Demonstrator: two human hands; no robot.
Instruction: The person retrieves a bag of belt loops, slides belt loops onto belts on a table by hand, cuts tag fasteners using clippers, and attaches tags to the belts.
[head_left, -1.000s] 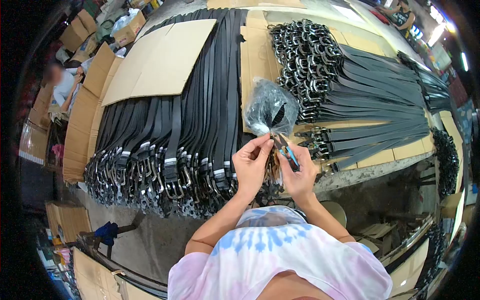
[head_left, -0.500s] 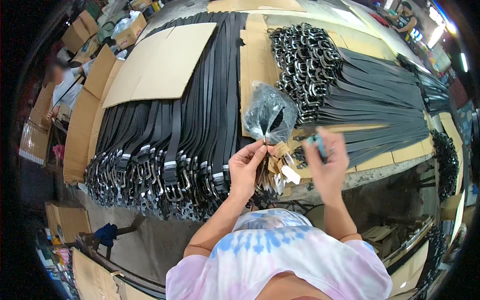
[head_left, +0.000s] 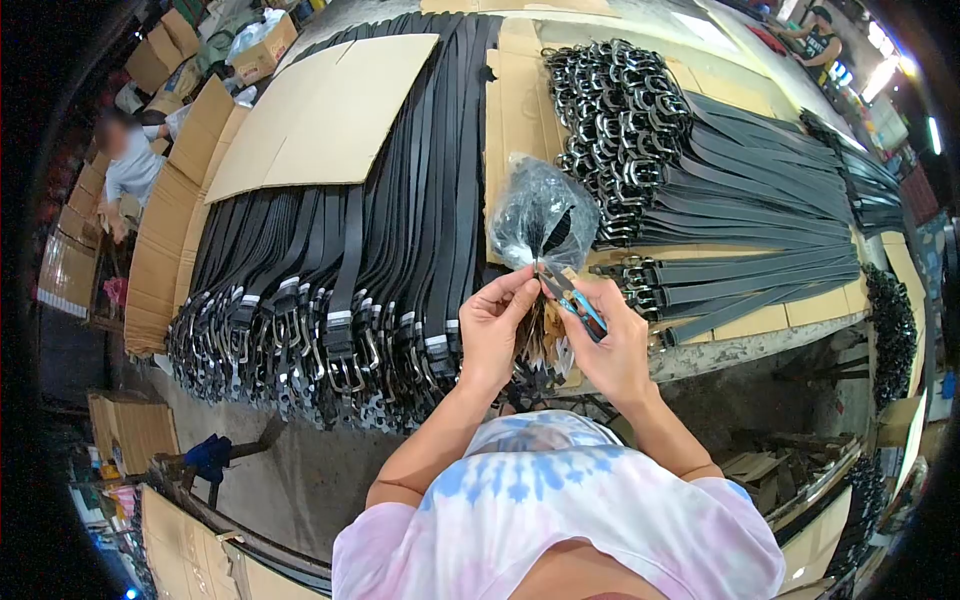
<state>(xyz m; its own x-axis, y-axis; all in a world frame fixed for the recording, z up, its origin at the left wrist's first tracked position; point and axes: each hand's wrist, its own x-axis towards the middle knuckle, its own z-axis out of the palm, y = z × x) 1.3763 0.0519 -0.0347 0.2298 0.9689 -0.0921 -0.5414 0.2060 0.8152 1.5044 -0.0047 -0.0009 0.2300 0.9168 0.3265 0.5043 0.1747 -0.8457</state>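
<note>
My left hand [head_left: 495, 325] is closed, thumb and forefinger pinching the narrow end of some gathered black strands [head_left: 557, 232]. These fan out over a clear plastic bag [head_left: 520, 205] just beyond the fingertips; whether they lie inside it I cannot tell. In my right hand [head_left: 615, 345] is a pair of pliers [head_left: 578, 300] with blue handles, its jaws at the left fingertips. What the jaws touch is too small to make out. A bunch of tan and white paper tags [head_left: 545, 345] hangs below and between my hands, partly hidden.
Many black belts [head_left: 420, 230] with buckles cover the table's left side, partly under a cardboard sheet [head_left: 320, 115]. More belts [head_left: 760, 165] lie at right, buckles [head_left: 620, 130] heaped together. One person [head_left: 130, 165] is at far left, another [head_left: 820, 45] at far right.
My right hand has moved left and down, bringing the pliers from beside the right-hand belts to my left fingertips. My left hand keeps its pinch.
</note>
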